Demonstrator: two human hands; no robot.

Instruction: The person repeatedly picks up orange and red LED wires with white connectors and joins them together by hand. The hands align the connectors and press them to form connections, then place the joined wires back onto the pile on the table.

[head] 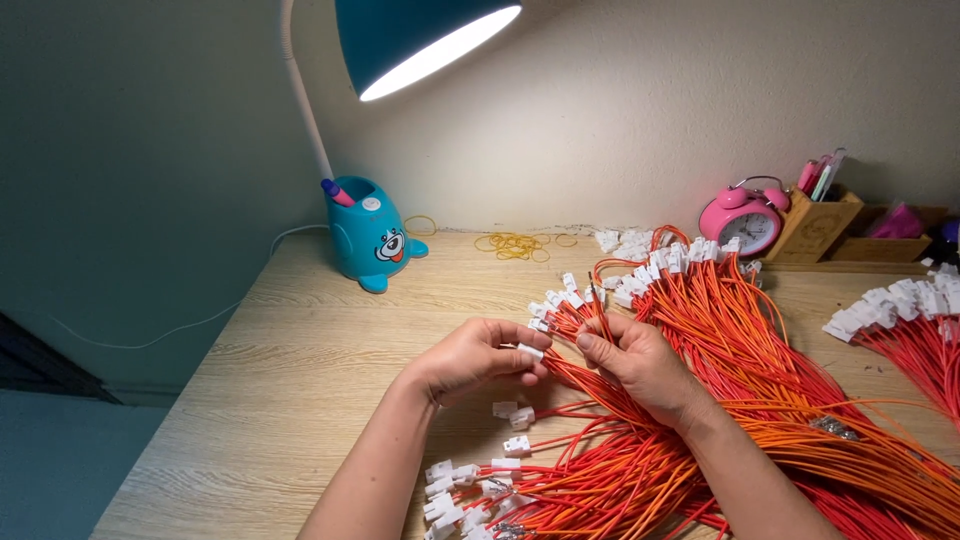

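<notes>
Near edge: plugged wires point(560, 480) fanned on desk point(300, 380). Left hand point(470, 358) fingers pinch white plug point(531, 351); right hand point(640, 365) fingers grip bare wire point(598, 312). Big plugged bundle point(720, 300) far right; most look done.

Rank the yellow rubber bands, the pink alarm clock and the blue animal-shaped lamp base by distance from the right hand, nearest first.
1. Yellow rubber bands, straight behind the right hand, near the wall.
2. Pink alarm clock, back right.
3. Blue animal-shaped lamp base, back left, beyond the left hand.
</notes>
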